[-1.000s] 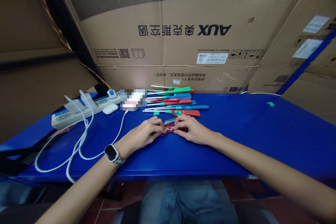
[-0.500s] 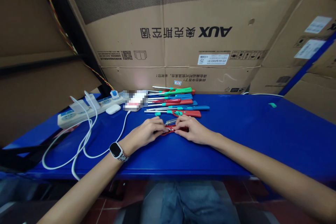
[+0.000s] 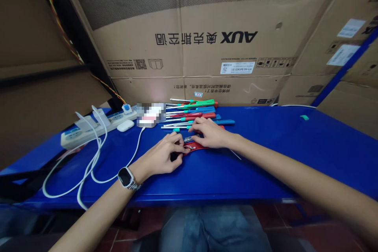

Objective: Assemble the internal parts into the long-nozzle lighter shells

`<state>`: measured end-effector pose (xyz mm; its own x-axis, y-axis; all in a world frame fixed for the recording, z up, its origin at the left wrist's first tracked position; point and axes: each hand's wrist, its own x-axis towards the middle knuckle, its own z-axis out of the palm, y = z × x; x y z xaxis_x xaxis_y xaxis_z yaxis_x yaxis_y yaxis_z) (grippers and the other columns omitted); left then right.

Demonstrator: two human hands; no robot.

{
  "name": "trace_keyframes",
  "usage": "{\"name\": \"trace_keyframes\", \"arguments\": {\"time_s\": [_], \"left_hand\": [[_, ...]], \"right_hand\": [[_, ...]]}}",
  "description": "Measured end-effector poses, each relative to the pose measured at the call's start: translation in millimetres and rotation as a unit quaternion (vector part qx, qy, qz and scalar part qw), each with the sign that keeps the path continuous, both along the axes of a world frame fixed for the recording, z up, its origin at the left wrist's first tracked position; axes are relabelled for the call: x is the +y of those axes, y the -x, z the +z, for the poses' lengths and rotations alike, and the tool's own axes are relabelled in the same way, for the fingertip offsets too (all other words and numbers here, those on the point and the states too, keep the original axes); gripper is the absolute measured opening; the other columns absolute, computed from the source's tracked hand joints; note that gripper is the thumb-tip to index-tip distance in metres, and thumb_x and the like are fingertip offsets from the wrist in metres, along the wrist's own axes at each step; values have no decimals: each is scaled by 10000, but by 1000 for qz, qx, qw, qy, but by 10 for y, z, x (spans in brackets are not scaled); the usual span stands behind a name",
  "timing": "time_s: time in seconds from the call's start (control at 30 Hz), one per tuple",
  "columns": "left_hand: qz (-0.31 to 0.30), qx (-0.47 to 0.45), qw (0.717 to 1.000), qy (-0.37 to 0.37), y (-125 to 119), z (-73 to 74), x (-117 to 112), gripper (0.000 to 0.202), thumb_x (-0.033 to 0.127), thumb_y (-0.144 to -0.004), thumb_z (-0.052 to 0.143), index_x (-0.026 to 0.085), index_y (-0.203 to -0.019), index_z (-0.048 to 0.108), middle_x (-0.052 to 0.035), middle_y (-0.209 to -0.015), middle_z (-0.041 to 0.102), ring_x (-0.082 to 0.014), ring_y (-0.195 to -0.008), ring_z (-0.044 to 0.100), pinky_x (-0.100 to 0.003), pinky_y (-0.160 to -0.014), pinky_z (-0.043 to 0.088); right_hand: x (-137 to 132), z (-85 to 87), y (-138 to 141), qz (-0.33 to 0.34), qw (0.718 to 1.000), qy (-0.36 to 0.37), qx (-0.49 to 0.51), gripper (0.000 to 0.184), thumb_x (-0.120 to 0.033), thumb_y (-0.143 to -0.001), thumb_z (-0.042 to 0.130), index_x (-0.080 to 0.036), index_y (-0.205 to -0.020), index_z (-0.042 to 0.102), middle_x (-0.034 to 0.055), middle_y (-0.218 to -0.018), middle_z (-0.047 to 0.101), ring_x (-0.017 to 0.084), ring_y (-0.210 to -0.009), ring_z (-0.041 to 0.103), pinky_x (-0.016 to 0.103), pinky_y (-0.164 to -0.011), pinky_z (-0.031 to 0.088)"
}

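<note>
A red lighter casing [image 3: 200, 146] lies opened on the table, with small white and metal parts [image 3: 189, 147] inside its left end. My left hand [image 3: 167, 151], wearing a watch on its wrist, is closed with fingertips pinching that left end. Just above the casing is a clear fuel tank with a metal tip [image 3: 188, 139]. The curled thumb and fingers of my right hand [image 3: 211, 133] close around the tank's right part, which they hide. From under the right wrist sticks out a thin metal rod [image 3: 235, 154].
Several long-necked lighters, among them a green lighter [image 3: 203, 103] and a blue lighter [image 3: 226, 122], lie behind my hands. At left are a power strip [image 3: 69, 137], white cables [image 3: 96, 161] and a white case [image 3: 125, 126]. A small green piece [image 3: 304, 117] lies far right. Cardboard [image 3: 201, 15] stands behind.
My right hand has shifted up and left, from the red casing to the clear tank. My left hand has moved slightly down, still at the casing's left end. The view has shifted a little.
</note>
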<state>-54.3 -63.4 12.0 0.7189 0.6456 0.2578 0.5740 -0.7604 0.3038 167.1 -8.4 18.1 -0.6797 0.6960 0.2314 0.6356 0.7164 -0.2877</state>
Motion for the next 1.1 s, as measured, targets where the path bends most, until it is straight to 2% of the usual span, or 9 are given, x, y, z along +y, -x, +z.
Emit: {"name": "trace_keyframes", "arguments": {"time_s": [0.1,0.17,0.27,0.33,0.47,0.57,0.77,0.9,1.1], "left_hand": [[9,9,1000,2,-3,1,-1,277,146,-837,539,225,-986,759,-46,-944,592,-203,-910,543,-402,-967,403],[12,13,1000,3,-2,-5,1,278,152,-842,532,228,-985,757,-45,-945,593,-202,-908,539,-414,-981,388],[10,18,1000,-2,2,-19,5,275,170,-852,525,227,-994,753,-50,-942,596,-212,-915,528,-410,-946,401],[11,20,1000,-7,4,-22,4,268,176,-854,525,225,-989,752,-51,-942,600,-215,-916,525,-408,-938,403],[8,24,1000,-13,-6,0,-9,251,179,-856,520,212,-956,748,-51,-923,600,-210,-905,525,-410,-952,395],[5,24,1000,-12,-17,19,-17,251,174,-853,516,204,-947,747,-48,-905,596,-202,-887,527,-413,-963,389],[1,21,1000,-17,-6,5,-17,263,194,-867,513,205,-982,749,-54,-905,603,-208,-868,520,-393,-889,411],[-6,10,999,-35,-1,-20,15,260,203,-888,511,202,-1005,744,-55,-889,592,-209,-858,516,-376,-848,422],[33,-8,997,-70,-86,-59,128,326,282,-964,474,172,-1201,668,-85,-993,573,-227,-945,523,-390,-888,440]], "right_hand": [[157,79,100,45,995,15,-85,140,-253,-867,636,-180,-962,707,100,-1053,651,287,-1090,527,426,-915,345],[196,125,129,61,993,20,-99,76,-223,-854,648,-173,-891,691,83,-998,665,268,-1057,543,385,-876,349],[115,170,85,39,997,25,-62,79,-182,-839,646,-158,-911,624,44,-887,667,187,-840,579,293,-727,343],[-19,154,18,16,999,3,-39,88,-164,-851,615,-163,-932,581,16,-807,653,153,-712,553,274,-656,311],[-325,-9,-100,4,993,-114,-34,60,-119,-907,531,-162,-910,573,63,-901,673,181,-821,579,305,-742,331],[-455,-156,-158,-4,986,-163,-40,115,-123,-942,499,-151,-913,607,92,-904,682,204,-855,593,325,-764,361],[-457,-256,-251,40,987,-153,6,158,-73,-901,544,-157,-957,666,96,-1073,703,215,-977,618,339,-844,452],[-427,-251,-249,30,989,-142,6,173,-80,-920,534,-147,-954,689,101,-1001,720,215,-937,630,347,-845,480],[-414,-231,-220,31,990,-134,-22,194,-68,-917,532,-132,-971,707,108,-944,720,220,-901,626,354,-836,480]]}}
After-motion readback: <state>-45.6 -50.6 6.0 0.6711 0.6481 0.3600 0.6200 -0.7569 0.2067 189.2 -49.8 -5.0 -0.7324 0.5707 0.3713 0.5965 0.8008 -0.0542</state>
